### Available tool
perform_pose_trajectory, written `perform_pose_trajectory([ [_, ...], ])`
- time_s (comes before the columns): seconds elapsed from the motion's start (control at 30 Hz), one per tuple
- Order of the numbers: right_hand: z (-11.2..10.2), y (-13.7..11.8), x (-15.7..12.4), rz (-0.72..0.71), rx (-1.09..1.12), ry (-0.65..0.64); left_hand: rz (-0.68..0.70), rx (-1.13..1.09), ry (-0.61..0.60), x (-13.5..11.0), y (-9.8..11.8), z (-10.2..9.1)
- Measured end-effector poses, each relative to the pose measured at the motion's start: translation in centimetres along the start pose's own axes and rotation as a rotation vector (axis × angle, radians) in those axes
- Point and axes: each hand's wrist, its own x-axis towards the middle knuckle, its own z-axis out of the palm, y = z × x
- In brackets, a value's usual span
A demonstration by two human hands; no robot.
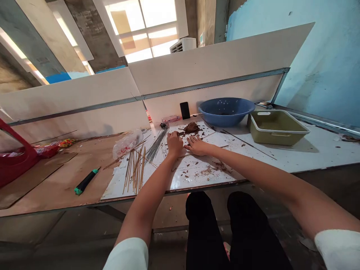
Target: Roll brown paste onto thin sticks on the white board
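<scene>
Brown crumbly lump on white board, just beyond both hands. Right grip open, flat on board. Left grip curled, knuckles up, on board; closure unclear, contents hidden. Brown crumbs scattered below. To left, thin wooden sticks and grey wire bundle. Farther off on desk, blue basin, olive tray.

Left hand is curled on a white board just beside a bunch of thin wires, right hand lying flat near a brown lump. Wooden sticks sit to the left, with a blue basin and olive tray farther back on the desk.
</scene>
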Motion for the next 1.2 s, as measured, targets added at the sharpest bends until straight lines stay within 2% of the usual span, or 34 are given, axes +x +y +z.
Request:
perform_pose_trajectory([
  [0.17, 1.9, 0.2, -4.9, -0.094, 0.025, 0.040, 0.017, -0.001, -0.028, 0.0, 0.0, 0.0],
  [0.23, 2.0, 0.3, -5.3, -0.110, 0.019, 0.034, 0.020, -0.001, -0.034, 0.0, -0.1, 0.1],
  [0.3, 1.5, 0.2, -4.1, -0.112, 0.001, 0.018, 0.020, -0.004, -0.035, 0.0, -0.2, 0.2],
  [0.47, -0.8, -0.1, 1.0, -0.139, -0.059, 0.008, 0.019, -0.004, -0.026, 0.3, -0.7, 0.1],
  [0.53, -0.9, -0.3, 1.5, -0.126, -0.068, 0.020, 0.013, 0.003, -0.019, 0.4, -0.9, -0.1],
  [0.67, 0.8, -0.5, -1.5, -0.133, -0.019, 0.078, -0.022, 0.016, -0.002, 0.4, -1.0, -0.2],
  [0.8, 2.6, -0.2, -4.5, -0.127, 0.033, 0.035, -0.013, 0.012, -0.012, 0.3, -1.0, 0.0],
  [0.9, 2.4, 0.1, -3.1, -0.107, 0.041, 0.026, -0.016, 0.012, -0.013, 0.2, -1.0, 0.0],
  [1.07, 0.8, -0.2, 2.4, -0.054, 0.040, 0.077, -0.024, 0.018, -0.015, 0.2, -1.2, 0.0],
  [1.13, 0.7, -0.4, 3.0, -0.007, 0.062, 0.094, -0.024, 0.018, -0.018, 0.2, -1.2, 0.0],
  [1.2, 1.0, -0.5, 2.0, 0.003, 0.081, 0.088, -0.027, 0.020, -0.017, 0.2, -1.2, 0.1],
])
